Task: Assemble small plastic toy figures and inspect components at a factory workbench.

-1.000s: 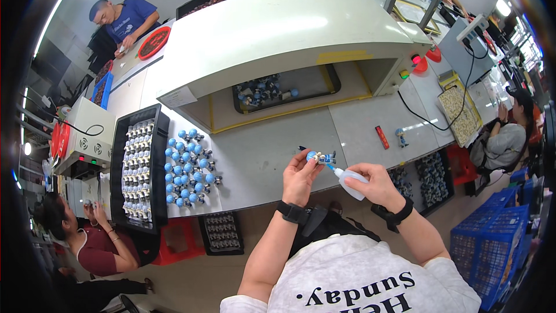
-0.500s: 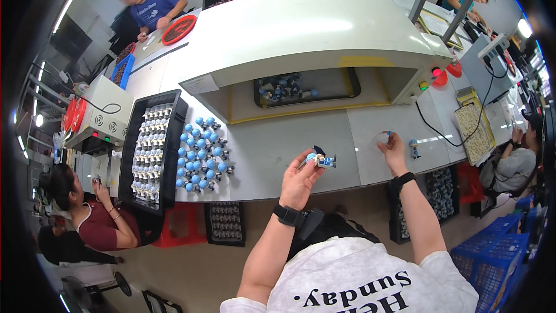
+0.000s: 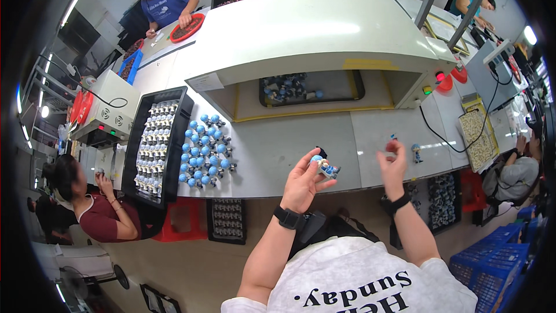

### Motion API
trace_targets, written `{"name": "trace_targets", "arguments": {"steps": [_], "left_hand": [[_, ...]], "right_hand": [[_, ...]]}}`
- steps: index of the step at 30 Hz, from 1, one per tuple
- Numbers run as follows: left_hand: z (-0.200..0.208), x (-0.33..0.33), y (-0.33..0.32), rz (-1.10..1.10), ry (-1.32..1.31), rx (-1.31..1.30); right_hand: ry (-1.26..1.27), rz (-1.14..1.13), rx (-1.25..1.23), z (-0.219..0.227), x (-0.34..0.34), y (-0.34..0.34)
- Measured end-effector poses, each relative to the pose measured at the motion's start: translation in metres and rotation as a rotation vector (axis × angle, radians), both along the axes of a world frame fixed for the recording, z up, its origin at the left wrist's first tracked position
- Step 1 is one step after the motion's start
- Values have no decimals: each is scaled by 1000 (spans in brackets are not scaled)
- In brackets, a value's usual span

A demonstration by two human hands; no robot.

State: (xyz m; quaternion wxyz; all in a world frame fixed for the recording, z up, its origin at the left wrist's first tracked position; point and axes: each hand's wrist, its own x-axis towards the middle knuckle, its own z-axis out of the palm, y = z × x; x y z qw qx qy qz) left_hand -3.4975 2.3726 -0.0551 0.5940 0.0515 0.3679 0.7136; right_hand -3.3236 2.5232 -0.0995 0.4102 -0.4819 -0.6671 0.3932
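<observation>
Grey-white workbench (image 3: 278,156) is running across the head view, a cream tunnel-shaped machine (image 3: 313,23) standing behind your hands. Your left hand (image 3: 300,188) is holding a blue-and-white figurine (image 3: 329,170) over the bench near its front edge, pinched between thumb and fingers. Your right hand (image 3: 392,168) is hovering off to the right, fingers blurring; cannot tell whether they're gripping anything. Loose figurine (image 3: 416,153) is resting near it; blue-headed batch (image 3: 205,150) is sitting left, beside a black tray (image 3: 188,107). Step looks like one-handed holding; next move probably calls for keeping that pinch steady.
</observation>
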Motion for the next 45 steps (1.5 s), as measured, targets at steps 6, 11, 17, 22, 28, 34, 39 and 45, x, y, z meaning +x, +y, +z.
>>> {"name": "trace_targets", "arguments": {"steps": [6,11,17,22,28,34,39,45], "left_hand": [[5,11,7,-120,-89,77],[8,12,5,-130,-46,105],[13,13,4,-158,-46,93],[11,12,3,-193,-72,99],[8,13,1,-208,-114,98],[12,12,1,-213,-128,70],[10,12,0,-209,-165,57],[10,13,0,-201,-159,14]], "right_hand": [[42,406,144,60,-36,-58],[10,428,154,66,-33,-62],[90,441,158,65,-29,-68],[113,416,130,66,-29,-72],[135,424,104,62,-27,-75],[127,459,106,60,-24,-76],[153,467,82,58,-24,-77],[190,472,21,58,-23,-78]]}}
